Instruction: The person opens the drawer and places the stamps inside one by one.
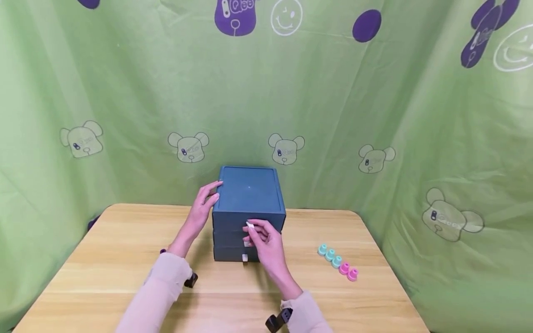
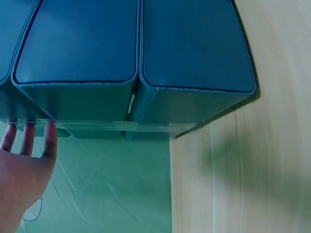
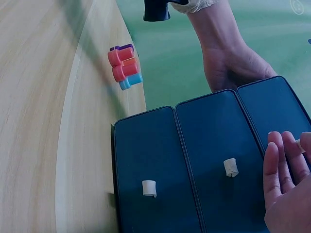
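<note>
A dark blue drawer unit [image 1: 250, 189] with three stacked drawers stands at the far middle of the table. My left hand [image 1: 201, 206] rests its extended fingers against the unit's upper left side; the left wrist view shows those fingertips [image 2: 50, 131] at the side wall. My right hand [image 1: 266, 243] is at the front, where thumb and forefinger pinch the white pull tab [image 1: 250, 225] of the top drawer. White tabs also stick out from the middle drawer [image 3: 231, 167] and the bottom drawer [image 3: 149, 188]. All three drawers look closed.
Right of the unit, several small turquoise pegs [image 1: 330, 255] and pink pegs [image 1: 352, 274] stand in a slanting row on the wooden table [image 1: 125, 240]. Coloured pieces [image 3: 125, 66] lie left of the unit, mostly hidden by the left arm in the head view. Green cloth [image 1: 325, 92] hangs behind.
</note>
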Motion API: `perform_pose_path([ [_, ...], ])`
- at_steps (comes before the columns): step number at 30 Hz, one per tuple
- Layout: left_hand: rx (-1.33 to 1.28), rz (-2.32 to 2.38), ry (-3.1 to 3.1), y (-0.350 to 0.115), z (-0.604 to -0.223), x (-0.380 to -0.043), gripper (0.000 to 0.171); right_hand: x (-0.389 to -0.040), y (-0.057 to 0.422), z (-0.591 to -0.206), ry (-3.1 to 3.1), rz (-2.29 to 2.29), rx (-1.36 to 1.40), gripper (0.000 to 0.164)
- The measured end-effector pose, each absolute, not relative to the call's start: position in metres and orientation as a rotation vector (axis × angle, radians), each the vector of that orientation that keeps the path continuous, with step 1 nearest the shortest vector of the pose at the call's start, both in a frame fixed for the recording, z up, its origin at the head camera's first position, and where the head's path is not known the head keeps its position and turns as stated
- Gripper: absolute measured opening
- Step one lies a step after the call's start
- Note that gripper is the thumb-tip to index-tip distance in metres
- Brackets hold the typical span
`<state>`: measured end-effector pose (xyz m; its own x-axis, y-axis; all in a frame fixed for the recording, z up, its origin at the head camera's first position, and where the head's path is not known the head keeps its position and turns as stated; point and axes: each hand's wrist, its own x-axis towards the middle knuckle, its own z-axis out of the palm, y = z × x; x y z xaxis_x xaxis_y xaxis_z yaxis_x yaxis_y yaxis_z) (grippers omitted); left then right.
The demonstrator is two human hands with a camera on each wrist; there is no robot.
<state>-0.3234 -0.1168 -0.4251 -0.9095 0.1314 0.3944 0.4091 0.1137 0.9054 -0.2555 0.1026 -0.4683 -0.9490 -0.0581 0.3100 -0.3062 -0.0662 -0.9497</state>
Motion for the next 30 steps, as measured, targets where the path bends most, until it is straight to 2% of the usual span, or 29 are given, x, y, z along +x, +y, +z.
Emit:
perform_pose_path([
  [30,-0.518,-1.88,-2.158,-0.1129,-0.4241,-0.3233,0.045,-0.2531,0.1031,-0.47,-2.021,2.139,0.38,0.023],
])
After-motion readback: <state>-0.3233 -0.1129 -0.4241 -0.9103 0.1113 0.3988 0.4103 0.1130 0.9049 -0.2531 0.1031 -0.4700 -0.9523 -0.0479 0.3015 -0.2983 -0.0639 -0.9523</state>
